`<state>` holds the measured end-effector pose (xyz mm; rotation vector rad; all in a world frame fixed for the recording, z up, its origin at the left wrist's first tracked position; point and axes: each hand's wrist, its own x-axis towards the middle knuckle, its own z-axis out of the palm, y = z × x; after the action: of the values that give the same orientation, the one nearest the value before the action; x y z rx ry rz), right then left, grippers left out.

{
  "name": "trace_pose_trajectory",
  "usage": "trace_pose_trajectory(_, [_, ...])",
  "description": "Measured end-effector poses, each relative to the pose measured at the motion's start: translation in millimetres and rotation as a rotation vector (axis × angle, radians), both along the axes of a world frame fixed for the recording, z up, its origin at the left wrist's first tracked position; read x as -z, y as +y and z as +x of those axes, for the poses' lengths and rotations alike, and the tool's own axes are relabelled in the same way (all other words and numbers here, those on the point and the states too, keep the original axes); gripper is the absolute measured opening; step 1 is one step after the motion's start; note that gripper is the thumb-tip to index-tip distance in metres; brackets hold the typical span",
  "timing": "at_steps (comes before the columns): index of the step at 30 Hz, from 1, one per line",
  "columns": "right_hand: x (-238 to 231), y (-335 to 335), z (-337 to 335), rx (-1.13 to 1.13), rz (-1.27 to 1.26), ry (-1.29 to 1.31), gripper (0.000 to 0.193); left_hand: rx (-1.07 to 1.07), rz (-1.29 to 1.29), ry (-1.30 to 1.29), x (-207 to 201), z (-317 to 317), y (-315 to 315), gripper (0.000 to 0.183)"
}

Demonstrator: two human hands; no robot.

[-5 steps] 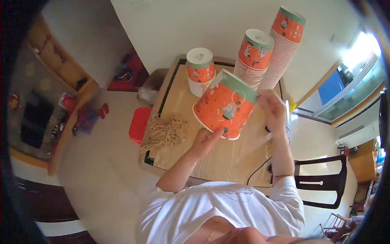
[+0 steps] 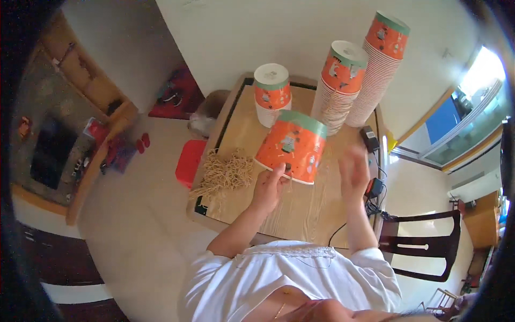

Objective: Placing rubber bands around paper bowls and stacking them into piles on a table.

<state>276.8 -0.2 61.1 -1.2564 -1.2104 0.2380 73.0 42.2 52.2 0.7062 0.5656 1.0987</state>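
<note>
My left hand (image 2: 268,188) pinches the near rim of an upturned orange paper bucket (image 2: 292,145), holding it tilted above the desk (image 2: 300,209); my right hand (image 2: 354,172) hangs open and empty just right of it. A heap of rubber bands (image 2: 224,173) lies to the left. Farther off, a short stack (image 2: 272,94) and two tall stacks (image 2: 343,86) of buckets stand, so this one looks not yet added to any.

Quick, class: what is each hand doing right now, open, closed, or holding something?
Left hand: closed on the rim of the orange paper bucket.
Right hand: open, blurred, holding nothing, just right of the bucket.
</note>
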Motion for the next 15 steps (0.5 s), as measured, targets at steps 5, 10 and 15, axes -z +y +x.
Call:
trace_pose_trajectory(5, [36, -30, -71, -0.455, -0.372, 0.179, 0.042, -0.16, -0.016, -0.08, 15, -3, 6, 0.033])
trace_pose_trajectory(10, [73, -2, -104, -0.529, -0.327, 0.264, 0.069, -0.272, -0.023, -0.046, 11, -3, 3, 0.024])
trace_pose_trajectory(15, [77, 17, -97, -0.689, -0.263, 0.094, 0.031, -0.289, -0.059, -0.095, 3, -13, 3, 0.023])
